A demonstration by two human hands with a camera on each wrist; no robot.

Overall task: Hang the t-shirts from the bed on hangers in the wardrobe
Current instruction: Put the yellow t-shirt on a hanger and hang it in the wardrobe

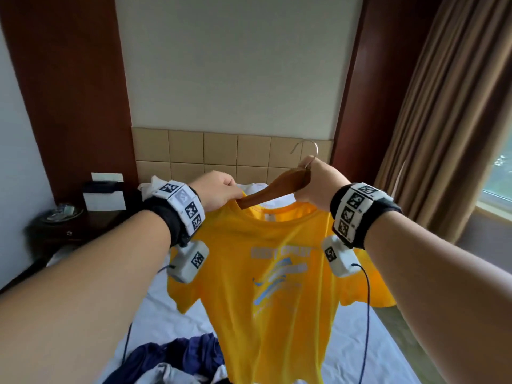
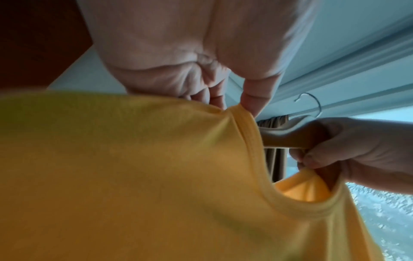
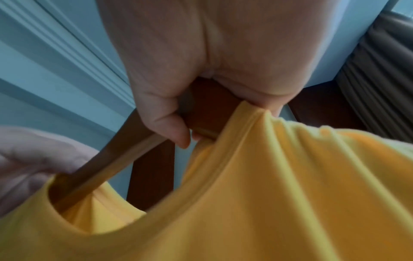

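I hold a yellow t-shirt (image 1: 266,275) with a pale print up in the air above the bed (image 1: 177,317). My left hand (image 1: 221,194) pinches the left side of its collar (image 2: 244,121). My right hand (image 1: 313,181) grips the middle of a brown wooden hanger (image 1: 273,192) together with the collar's right side (image 3: 257,113). The hanger's left arm (image 3: 100,169) slants down into the neck opening. Its metal hook (image 1: 306,149) sticks up past my right hand.
A heap of dark blue and grey clothes (image 1: 177,361) lies on the white sheet near me. A dark bedside table (image 1: 72,225) with a white box stands at the left. Brown curtains (image 1: 443,112) and a window (image 1: 498,173) are at the right. A padded headboard (image 1: 216,151) is ahead.
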